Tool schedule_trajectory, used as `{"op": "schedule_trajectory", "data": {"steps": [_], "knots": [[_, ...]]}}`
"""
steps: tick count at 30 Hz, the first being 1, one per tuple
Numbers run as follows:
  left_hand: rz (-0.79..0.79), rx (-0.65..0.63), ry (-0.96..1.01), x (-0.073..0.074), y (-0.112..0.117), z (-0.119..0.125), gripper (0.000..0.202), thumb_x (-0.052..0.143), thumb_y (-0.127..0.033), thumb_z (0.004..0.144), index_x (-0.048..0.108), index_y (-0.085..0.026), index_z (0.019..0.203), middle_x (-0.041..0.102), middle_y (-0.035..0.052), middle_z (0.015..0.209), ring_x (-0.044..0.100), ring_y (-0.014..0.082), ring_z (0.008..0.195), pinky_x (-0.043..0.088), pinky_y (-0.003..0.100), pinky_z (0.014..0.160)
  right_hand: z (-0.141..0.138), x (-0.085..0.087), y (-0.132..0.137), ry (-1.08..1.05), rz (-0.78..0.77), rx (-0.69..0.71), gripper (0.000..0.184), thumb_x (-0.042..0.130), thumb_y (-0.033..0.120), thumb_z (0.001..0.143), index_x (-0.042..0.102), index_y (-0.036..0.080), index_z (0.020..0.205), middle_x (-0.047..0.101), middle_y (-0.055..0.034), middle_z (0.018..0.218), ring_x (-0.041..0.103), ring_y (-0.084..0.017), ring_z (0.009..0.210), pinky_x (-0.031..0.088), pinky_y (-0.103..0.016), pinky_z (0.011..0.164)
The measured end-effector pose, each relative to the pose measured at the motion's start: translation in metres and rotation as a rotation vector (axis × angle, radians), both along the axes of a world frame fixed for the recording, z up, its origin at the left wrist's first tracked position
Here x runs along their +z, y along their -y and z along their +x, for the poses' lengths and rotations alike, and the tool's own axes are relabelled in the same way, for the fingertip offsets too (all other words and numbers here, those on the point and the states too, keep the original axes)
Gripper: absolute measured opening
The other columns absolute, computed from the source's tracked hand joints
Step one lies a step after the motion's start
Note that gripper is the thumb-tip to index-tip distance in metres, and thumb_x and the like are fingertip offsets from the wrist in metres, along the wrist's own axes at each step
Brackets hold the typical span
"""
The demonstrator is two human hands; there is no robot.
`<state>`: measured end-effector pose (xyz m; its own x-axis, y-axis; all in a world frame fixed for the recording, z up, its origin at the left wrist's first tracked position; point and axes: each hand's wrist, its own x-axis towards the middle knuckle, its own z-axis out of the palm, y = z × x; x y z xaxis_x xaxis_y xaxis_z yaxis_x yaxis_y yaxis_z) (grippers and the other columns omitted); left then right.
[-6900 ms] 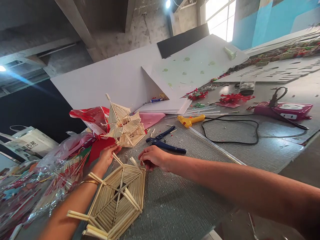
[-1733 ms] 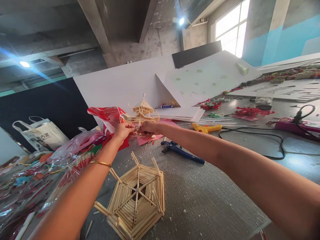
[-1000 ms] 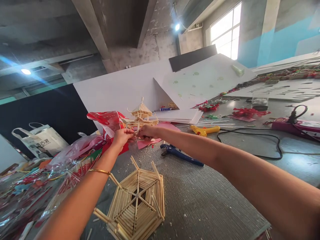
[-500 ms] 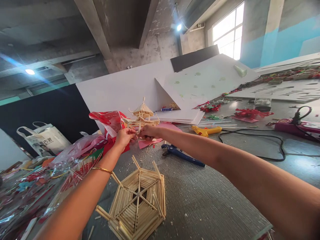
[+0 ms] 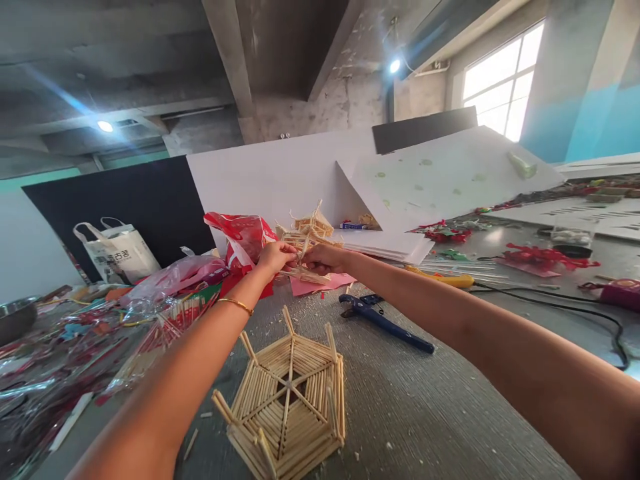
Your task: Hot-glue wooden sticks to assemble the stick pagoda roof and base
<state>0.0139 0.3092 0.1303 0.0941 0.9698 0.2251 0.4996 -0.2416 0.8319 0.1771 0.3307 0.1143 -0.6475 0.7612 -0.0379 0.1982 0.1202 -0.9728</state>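
Observation:
A small pavilion model [image 5: 307, 239] built of pale wooden sticks is tilted to the right, held between both hands above the grey table [image 5: 425, 413]. My left hand [image 5: 274, 257] pinches its left side, and my right hand [image 5: 320, 259] grips its base from the right. Nearer to me a flat hexagonal stick panel [image 5: 287, 400] lies on the table with short posts standing up from its corners.
Blue pliers [image 5: 383, 320] lie right of the hands, a yellow glue gun [image 5: 445, 279] and black cable behind them. Red bags [image 5: 240, 237] and cellophane-wrapped stick bundles [image 5: 150, 320] crowd the left. White boards [image 5: 400, 193] lean at the back; red paper flowers [image 5: 545, 257] lie at right.
The pavilion stood upright in my hands half a second ago; it now leans to the right. My head has turned a little, shifting the scene rightward.

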Motion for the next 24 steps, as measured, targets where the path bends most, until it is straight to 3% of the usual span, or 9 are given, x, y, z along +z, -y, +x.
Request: {"op": "schedule_trajectory", "data": {"steps": [24], "knots": [[0.039,0.003,0.029,-0.004,0.003,-0.005,0.019,0.053,-0.027,0.083,0.056,-0.013,0.096,0.060,0.0009,0.083,0.057,0.0095,0.064,0.050,0.025,0.056,-0.002,-0.001,0.007,-0.035,0.037,-0.014,0.019,0.055,0.020,0.068,0.040,0.016,0.058,0.034,0.0079,0.045,0.027,-0.002,0.035,0.019,-0.016,0.035]]}}
